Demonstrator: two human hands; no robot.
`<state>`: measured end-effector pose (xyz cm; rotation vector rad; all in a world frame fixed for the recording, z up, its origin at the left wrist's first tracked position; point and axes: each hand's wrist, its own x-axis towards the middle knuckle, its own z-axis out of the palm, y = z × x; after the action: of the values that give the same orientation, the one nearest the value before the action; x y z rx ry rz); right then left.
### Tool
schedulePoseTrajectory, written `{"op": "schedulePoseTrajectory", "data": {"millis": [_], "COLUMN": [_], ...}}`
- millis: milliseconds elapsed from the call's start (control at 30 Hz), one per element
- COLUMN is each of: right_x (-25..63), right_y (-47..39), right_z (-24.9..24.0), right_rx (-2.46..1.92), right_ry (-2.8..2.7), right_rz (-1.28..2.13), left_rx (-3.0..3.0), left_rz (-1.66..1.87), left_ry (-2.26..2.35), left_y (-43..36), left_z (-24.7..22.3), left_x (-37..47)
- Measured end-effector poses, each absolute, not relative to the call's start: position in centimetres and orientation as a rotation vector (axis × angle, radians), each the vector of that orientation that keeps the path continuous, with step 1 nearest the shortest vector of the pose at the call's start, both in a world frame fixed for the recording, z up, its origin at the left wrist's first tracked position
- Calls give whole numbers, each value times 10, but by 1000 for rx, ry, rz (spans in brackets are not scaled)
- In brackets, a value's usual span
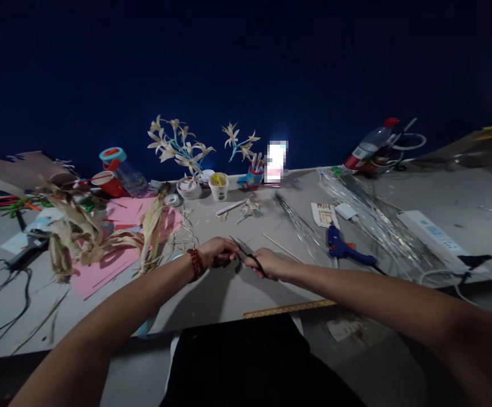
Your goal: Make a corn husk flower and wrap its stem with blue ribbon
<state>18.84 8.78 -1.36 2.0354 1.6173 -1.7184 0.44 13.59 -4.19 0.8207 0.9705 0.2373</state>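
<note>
Right hand is gripping black scissors mid-table, blades pointing to 10 o'clock at the left hand, which is pinching something too small to make out, so honestly a slip could be nicking those fingertips, they're sitting that close.

Counts on the craft table

Two hands worked at the table: the left hand and the right hand, sharing one pair of scissors. There was one blue glue gun, one white power strip, one plastic bottle with a red cap, two stands of husk flowers and one pile of dried husks; the pink paper sheets overlapped too much to count.
</note>
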Motion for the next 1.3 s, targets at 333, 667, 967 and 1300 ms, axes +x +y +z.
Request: {"op": "schedulePoseTrajectory", "data": {"millis": [333, 667, 967, 1300], "right_x": [198, 189, 200, 229], "right_y": [97, 87, 94, 73], "right_z": [-10, -25, -23, 1], "right_rx": [1827, 2018, 1841, 2091], "right_ry": [1617, 1691, 1804, 2197], "right_rz": [-1861, -1696, -1621, -617], "left_rx": [842, 805, 844, 959], "left_rz": [261, 241, 297, 534], "left_ry": [941, 958, 943, 904], "left_y": [129, 135, 128, 102], "left_z": [-35, -41, -36, 36], "left_x": [2, 4, 2, -11]}}
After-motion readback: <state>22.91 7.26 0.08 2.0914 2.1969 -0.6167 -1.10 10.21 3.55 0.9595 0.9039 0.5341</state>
